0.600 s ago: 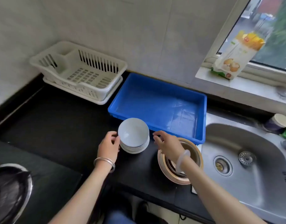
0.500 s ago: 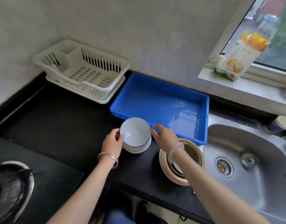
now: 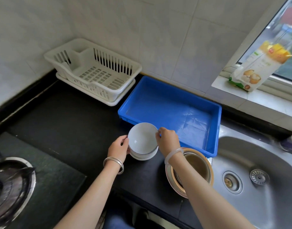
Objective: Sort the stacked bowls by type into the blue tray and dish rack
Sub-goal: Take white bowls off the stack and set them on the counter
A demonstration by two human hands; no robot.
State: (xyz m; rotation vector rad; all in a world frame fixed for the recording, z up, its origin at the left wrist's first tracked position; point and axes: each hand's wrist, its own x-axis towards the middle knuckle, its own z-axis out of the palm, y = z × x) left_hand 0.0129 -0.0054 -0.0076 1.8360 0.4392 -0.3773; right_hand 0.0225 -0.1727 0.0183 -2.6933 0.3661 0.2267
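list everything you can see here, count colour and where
white bowls: one stack, white, counter, top bowl tilted between both hands
brown-rimmed bowls: one stack, brown and tan, beside sink
blue tray: one, blue, counter behind the stacks
dish rack: one, white, back left corner
sink: one, steel, right
packet: one, white and yellow, windowsill
stove burner: one, dark, lower left
left hand: bracelet, on bowl rim
right hand: bangle, on bowl rim

Both hands (image 3: 119,148) (image 3: 167,140) grip the top white bowl (image 3: 142,138) (tilted) above its stack (image 3: 144,156).
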